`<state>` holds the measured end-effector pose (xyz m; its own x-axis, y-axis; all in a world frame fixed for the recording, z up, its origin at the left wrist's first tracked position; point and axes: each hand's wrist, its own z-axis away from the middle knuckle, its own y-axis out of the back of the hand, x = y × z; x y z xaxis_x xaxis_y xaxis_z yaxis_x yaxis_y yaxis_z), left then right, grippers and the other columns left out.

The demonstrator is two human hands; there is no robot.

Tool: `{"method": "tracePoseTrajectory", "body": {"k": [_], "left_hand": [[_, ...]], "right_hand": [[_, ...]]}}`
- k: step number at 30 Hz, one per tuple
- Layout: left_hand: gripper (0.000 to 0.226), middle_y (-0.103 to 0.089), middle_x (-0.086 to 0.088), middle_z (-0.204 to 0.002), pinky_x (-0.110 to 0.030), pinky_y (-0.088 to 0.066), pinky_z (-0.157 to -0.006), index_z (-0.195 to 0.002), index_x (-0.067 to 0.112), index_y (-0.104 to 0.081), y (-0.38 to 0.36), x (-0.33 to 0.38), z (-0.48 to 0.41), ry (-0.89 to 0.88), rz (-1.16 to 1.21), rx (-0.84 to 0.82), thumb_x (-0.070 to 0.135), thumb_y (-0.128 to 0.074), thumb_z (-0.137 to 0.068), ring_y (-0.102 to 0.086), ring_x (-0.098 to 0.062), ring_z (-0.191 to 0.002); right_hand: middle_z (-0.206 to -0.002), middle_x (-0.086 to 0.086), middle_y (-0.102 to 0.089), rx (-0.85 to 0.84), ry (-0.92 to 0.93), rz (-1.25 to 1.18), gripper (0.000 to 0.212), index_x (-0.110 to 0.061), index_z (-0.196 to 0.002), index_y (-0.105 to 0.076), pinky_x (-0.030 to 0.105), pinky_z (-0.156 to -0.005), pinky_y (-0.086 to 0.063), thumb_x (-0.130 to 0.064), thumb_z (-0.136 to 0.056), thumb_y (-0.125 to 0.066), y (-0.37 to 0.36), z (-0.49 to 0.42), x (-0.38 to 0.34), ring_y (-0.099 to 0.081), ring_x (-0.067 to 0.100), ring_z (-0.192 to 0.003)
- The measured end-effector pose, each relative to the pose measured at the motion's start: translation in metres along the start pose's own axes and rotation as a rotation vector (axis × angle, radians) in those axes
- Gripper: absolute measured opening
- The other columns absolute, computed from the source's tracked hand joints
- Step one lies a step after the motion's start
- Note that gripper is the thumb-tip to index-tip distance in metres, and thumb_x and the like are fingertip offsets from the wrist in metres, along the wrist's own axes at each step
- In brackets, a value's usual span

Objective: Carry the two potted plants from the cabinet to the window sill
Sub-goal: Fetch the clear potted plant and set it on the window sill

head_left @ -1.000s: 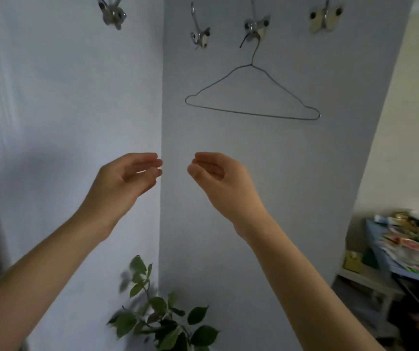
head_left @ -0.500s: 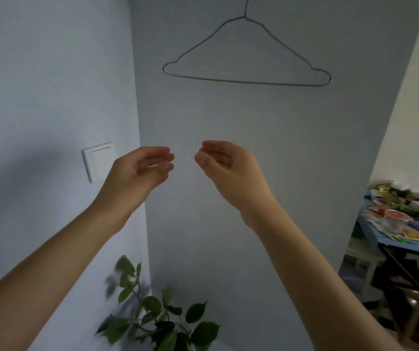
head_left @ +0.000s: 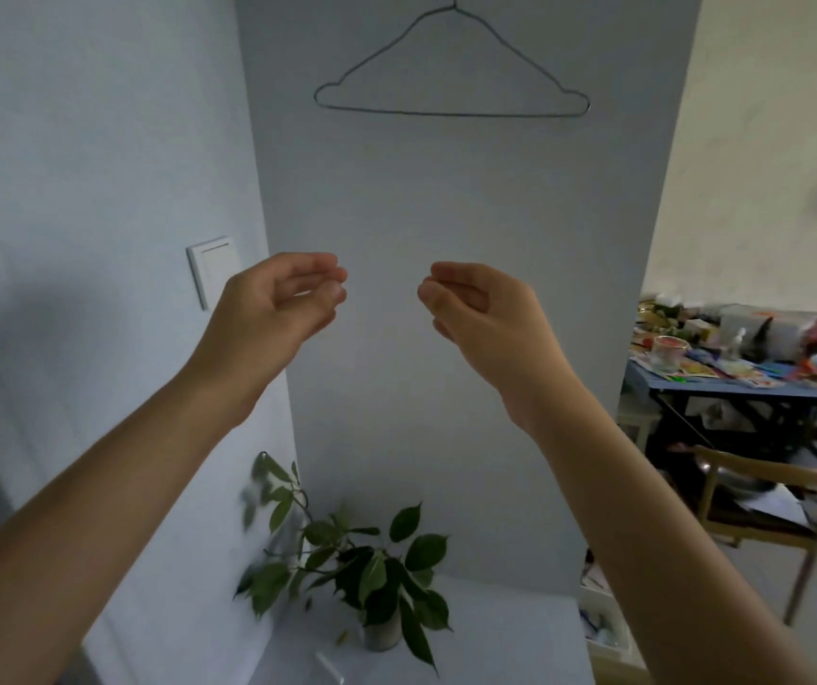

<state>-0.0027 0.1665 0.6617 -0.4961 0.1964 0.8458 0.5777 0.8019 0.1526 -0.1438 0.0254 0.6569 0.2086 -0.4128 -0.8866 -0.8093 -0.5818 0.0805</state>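
Observation:
A leafy green potted plant [head_left: 372,571] stands in a small grey pot [head_left: 381,635] on the white cabinet top [head_left: 495,645], in the corner at the bottom centre. Only this one plant is in view. My left hand [head_left: 273,309] and my right hand [head_left: 485,313] are raised in front of the wall, well above the plant, palms facing each other. Their fingers are loosely curled and hold nothing. No window sill is in view.
A wire hanger [head_left: 451,76] hangs on the grey wall above my hands. A white light switch [head_left: 214,269] is on the left wall. At the right stand a cluttered blue table [head_left: 742,383] and a wooden chair [head_left: 772,491].
The view has tilted down: the hooks have left the frame, and the plant's pot and the cabinet top have come into sight. My hands have drifted slightly further apart.

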Motion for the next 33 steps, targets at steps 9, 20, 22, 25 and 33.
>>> {"method": "tracePoseTrajectory", "body": {"k": [9,20,22,25,33], "left_hand": [[0.033,-0.074,0.003,-0.121,-0.041,-0.055,-0.103,-0.128,0.018,-0.067,0.015,-0.066,0.051,-0.089,-0.075,-0.046,0.018,-0.068,-0.095,-0.071,-0.013,-0.114],[0.033,-0.074,0.007,-0.122,-0.038,-0.056,-0.102,-0.128,0.02,-0.066,0.012,-0.223,0.095,0.011,-0.105,-0.06,0.019,-0.068,-0.094,-0.07,-0.009,-0.114],[0.034,-0.074,0.008,-0.122,-0.04,-0.054,-0.104,-0.128,0.021,-0.066,0.007,-0.245,0.104,0.035,-0.117,-0.079,0.02,-0.068,-0.094,-0.069,-0.008,-0.115],[0.036,-0.073,0.009,-0.123,-0.041,-0.053,-0.106,-0.129,0.021,-0.065,0.004,-0.277,0.115,0.06,-0.135,-0.097,0.022,-0.069,-0.094,-0.069,-0.007,-0.116],[0.035,-0.071,0.013,-0.124,-0.041,-0.054,-0.104,-0.129,0.025,-0.064,-0.012,-0.348,0.136,0.024,-0.192,-0.086,0.028,-0.068,-0.094,-0.067,-0.006,-0.115]], "right_hand": [[-0.118,-0.004,-0.074,-0.053,0.02,0.064,0.04,-0.016,-0.131,-0.064,0.03,-0.1,-0.055,-0.028,-0.094,-0.068,-0.048,0.071,0.049,-0.069,0.005,-0.107],[-0.122,-0.004,-0.072,0.018,-0.069,0.184,0.041,-0.017,-0.134,-0.062,0.026,-0.099,-0.054,-0.029,-0.095,-0.065,-0.073,0.111,0.197,-0.068,0.005,-0.108],[-0.121,-0.005,-0.072,0.013,-0.093,0.192,0.041,-0.017,-0.134,-0.062,0.025,-0.099,-0.054,-0.03,-0.095,-0.065,-0.077,0.119,0.219,-0.068,0.004,-0.107],[-0.121,-0.005,-0.072,-0.013,-0.126,0.206,0.041,-0.018,-0.133,-0.062,0.022,-0.096,-0.054,-0.03,-0.094,-0.066,-0.088,0.129,0.251,-0.067,0.003,-0.106],[-0.124,-0.007,-0.07,-0.074,-0.072,0.254,0.043,-0.019,-0.135,-0.06,0.005,-0.073,-0.048,-0.031,-0.094,-0.065,-0.108,0.144,0.329,-0.065,0.0,-0.103]]}}
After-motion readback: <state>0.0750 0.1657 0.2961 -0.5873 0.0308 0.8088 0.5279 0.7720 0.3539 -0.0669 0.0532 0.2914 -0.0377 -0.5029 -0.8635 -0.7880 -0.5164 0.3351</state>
